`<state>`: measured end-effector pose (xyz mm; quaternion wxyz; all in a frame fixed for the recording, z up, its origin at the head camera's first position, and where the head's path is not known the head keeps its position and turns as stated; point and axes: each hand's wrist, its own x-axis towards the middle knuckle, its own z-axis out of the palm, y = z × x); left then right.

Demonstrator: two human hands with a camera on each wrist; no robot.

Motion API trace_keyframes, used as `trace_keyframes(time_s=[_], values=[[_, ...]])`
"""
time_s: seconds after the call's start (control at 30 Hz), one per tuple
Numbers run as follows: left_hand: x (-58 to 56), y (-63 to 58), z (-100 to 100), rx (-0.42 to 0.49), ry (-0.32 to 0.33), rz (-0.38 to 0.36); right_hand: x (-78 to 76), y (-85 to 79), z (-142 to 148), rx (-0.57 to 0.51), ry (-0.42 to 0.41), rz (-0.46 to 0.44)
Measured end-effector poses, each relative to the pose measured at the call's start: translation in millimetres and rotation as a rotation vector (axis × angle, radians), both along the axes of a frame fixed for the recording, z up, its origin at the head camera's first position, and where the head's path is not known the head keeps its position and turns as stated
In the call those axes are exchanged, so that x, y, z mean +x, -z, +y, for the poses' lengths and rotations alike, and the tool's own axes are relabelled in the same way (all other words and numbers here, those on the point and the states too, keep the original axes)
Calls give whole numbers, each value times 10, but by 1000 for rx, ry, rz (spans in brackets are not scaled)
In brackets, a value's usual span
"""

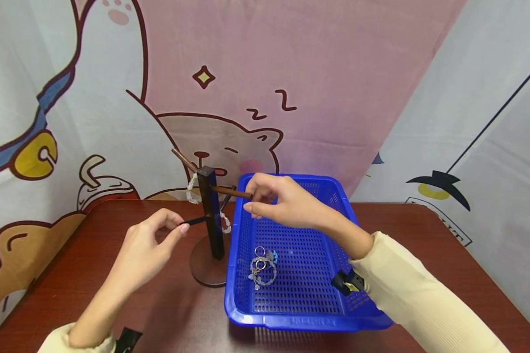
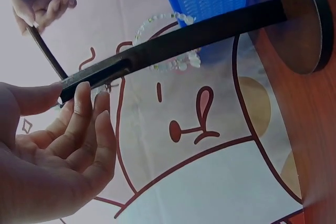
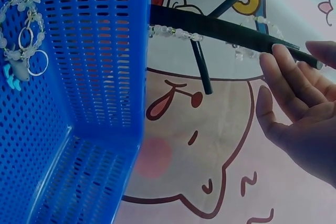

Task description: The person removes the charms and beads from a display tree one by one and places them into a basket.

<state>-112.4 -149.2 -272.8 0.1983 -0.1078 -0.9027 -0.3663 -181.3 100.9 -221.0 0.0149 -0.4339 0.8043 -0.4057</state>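
Note:
A dark wooden jewelry stand (image 1: 210,215) with a round base (image 1: 208,269) and several pegs stands on the table, left of the basket. My left hand (image 1: 146,247) pinches the tip of its front-left peg (image 1: 195,220) between thumb and fingertips. At the tip of the right-hand peg (image 1: 229,191) is my right hand (image 1: 287,202), thumb and fingertips on either side in the right wrist view. A clear beaded bracelet (image 1: 191,190) hangs from the back-left peg. Another beaded bracelet (image 1: 227,226) hangs at the back right, partly hidden by the post.
A blue perforated basket (image 1: 309,321) stands right of the stand, below my right forearm. Inside lie a beaded bracelet (image 1: 274,277), gold-coloured rings (image 1: 255,251) and a small light-blue piece (image 1: 275,257). A printed cartoon cloth (image 1: 327,98) hangs behind the brown table (image 1: 168,314).

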Motion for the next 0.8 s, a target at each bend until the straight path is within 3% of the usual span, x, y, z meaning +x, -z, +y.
trace_keyframes(time_s=[0.8], values=[[-278, -30, -305, -14, 50, -72, 169, 14, -297, 12, -153, 136]])
